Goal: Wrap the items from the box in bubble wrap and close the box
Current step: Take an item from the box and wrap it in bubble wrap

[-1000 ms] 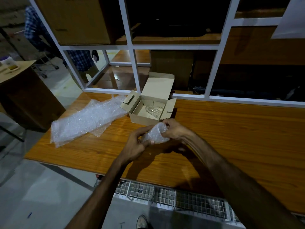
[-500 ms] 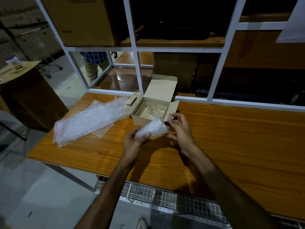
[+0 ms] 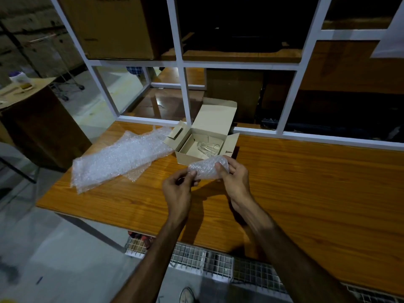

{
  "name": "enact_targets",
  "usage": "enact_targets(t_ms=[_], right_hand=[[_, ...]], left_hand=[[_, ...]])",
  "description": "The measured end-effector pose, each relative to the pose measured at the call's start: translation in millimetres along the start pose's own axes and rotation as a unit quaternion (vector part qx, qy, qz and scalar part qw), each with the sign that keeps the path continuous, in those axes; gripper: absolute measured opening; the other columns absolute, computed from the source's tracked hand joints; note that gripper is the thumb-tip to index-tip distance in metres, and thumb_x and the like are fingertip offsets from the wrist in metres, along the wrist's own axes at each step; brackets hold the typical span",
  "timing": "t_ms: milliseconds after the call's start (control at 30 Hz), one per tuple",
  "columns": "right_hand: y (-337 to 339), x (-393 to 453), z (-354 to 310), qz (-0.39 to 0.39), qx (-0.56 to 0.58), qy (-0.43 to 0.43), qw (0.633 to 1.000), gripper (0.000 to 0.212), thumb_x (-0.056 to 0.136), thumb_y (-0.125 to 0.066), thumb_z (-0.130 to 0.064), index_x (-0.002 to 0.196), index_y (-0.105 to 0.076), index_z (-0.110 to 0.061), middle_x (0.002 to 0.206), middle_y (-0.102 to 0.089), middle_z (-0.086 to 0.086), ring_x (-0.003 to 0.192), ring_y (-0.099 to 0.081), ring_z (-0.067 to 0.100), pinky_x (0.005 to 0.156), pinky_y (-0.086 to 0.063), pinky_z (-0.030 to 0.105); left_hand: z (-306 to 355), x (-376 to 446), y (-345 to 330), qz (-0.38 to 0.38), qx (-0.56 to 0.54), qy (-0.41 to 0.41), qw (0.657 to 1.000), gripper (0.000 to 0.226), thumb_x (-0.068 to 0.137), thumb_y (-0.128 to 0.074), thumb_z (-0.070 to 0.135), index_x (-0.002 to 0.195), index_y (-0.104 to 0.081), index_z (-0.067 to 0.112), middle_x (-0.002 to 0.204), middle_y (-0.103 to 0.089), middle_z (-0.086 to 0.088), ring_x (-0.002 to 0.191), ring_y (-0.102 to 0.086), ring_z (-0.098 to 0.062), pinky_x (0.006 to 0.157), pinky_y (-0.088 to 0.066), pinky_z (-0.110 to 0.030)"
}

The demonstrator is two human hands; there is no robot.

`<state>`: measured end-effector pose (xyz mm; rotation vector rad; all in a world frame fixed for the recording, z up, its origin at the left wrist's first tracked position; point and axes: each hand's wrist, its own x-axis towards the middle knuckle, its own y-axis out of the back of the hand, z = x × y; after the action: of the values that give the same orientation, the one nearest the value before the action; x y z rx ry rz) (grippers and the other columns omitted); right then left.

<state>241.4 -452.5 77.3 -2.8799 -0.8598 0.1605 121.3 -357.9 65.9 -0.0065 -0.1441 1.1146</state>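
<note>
I saw a long wooden surface [image 3: 306, 193] with an orange-brown grain, in a dim room. Behind it stood a white frame of bars [image 3: 181, 62] with big brown cartons [image 3: 109, 27] on the shelves. Below the near edge ran a wire mesh tray [image 3: 218, 265], and the floor [image 3: 54, 259] was grey.

A small tan cardboard box [image 3: 196, 157] sat open on the surface, its lid standing up and its side flaps spread out. Inside lay a clear drinking glass [image 3: 207, 147] on its side.

Just in front of the box, both hands held a bubble-wrapped bundle [image 3: 206, 169] above the surface. It looked lumpy and shiny, shaped like a short roll. My left hand [image 3: 177, 191] pinched its left end with fingers curled. My right hand [image 3: 235, 178] gripped the right end, fingers wrapped around it.

Loose sheets of bubble wrap [image 3: 120, 158] lay flat to the left of the box, bumpy and see-through.
</note>
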Motion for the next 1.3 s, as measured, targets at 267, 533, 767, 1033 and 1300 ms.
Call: enact_targets(t_ms=[267,533,767,1033,1300], right_hand=[[-5,2,7,0.010,0.029,-0.005,1.000,0.042,0.098,-0.071,-0.014,0.139,-0.063,-0.013,0.122,-0.072,0.004,0.109,-0.073,0.019,0.080,-0.063,0.029],[-14,15,15,0.046,-0.027,0.019,0.998,0.051,0.095,-0.076,-0.024,0.144,-0.059,-0.023,0.137,-0.067,0.005,0.126,-0.065,0.024,0.098,-0.060,0.054],[-26,31,20,0.067,-0.026,0.018,0.997,0.050,0.094,-0.076,-0.034,0.141,-0.059,-0.029,0.141,-0.065,0.005,0.129,-0.063,0.026,0.101,-0.058,0.057],[-49,31,35,0.077,-0.036,-0.028,0.996,0.051,0.094,-0.076,-0.041,0.141,-0.060,-0.031,0.134,-0.069,0.000,0.119,-0.069,0.019,0.091,-0.063,0.052],[-79,49,46,0.138,-0.020,-0.050,0.989,0.054,0.094,-0.077,-0.033,0.143,-0.059,-0.023,0.140,-0.065,0.008,0.129,-0.063,0.027,0.099,-0.059,0.055]], left_hand=[[-9,12,-3,0.032,0.015,-0.011,0.999,0.011,0.096,-0.074,0.009,0.104,-0.077,0.002,0.091,-0.074,-0.015,0.084,-0.070,-0.024,0.070,-0.059,-0.033],[2,30,-4,0.031,-0.103,0.161,0.981,0.014,0.091,-0.074,-0.003,0.099,-0.076,0.008,0.093,-0.076,-0.005,0.090,-0.071,-0.019,0.075,-0.057,-0.028],[2,31,3,0.004,-0.084,0.094,0.992,0.038,0.091,-0.069,-0.013,0.125,-0.072,0.004,0.112,-0.080,-0.004,0.107,-0.076,-0.013,0.086,-0.060,-0.021],[-11,62,23,-0.054,0.005,-0.004,0.998,0.048,0.094,-0.073,0.002,0.140,-0.064,0.011,0.090,-0.075,-0.002,0.091,-0.072,-0.017,0.087,-0.063,-0.033],[-34,91,28,-0.019,0.070,-0.025,0.997,0.013,0.097,-0.073,0.006,0.106,-0.080,0.012,0.098,-0.079,-0.005,0.097,-0.074,-0.020,0.086,-0.063,-0.049]])
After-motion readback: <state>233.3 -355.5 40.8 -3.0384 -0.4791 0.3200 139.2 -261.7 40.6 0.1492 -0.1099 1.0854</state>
